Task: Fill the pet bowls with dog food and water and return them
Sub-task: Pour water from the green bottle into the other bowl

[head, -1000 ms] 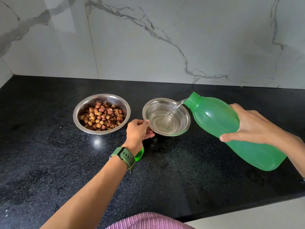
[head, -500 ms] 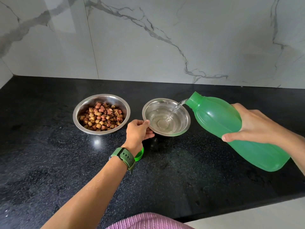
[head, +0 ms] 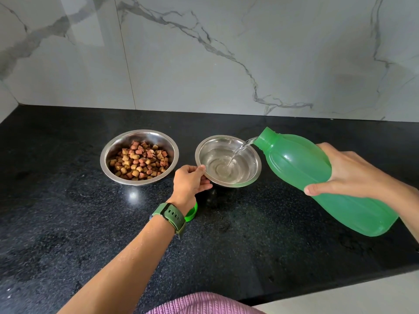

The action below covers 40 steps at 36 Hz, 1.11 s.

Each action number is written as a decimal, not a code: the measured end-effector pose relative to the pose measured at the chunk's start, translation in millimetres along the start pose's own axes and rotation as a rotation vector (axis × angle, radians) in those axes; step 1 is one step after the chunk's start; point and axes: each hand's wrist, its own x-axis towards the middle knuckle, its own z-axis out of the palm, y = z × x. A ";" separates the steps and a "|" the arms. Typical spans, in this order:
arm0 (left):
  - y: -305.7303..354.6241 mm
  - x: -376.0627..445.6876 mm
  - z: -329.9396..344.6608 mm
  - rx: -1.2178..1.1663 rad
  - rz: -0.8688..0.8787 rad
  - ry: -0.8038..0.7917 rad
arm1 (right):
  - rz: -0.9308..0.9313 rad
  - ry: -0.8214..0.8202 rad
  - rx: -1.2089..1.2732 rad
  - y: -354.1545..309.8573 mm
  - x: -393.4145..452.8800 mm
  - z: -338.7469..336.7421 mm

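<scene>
Near the table's (head: 68, 234) back edge, the left-hand bowl (head: 108, 159) already holds dog food (head: 140, 162). Just beside it, the water bowl (head: 254, 177) is part filled: the right hand (head: 349, 173) grips the tilted green bottle (head: 306, 168), a stream running in, while the left hand (head: 190, 182) pinches the rim. I judge topping up and returning both bowls remain.

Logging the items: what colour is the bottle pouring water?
Translucent green bottle, seen in the head view.
</scene>
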 end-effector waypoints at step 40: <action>4.0 0.2 -5.2 0.042 0.009 0.004 | -0.054 0.049 0.049 5.1 -2.7 4.0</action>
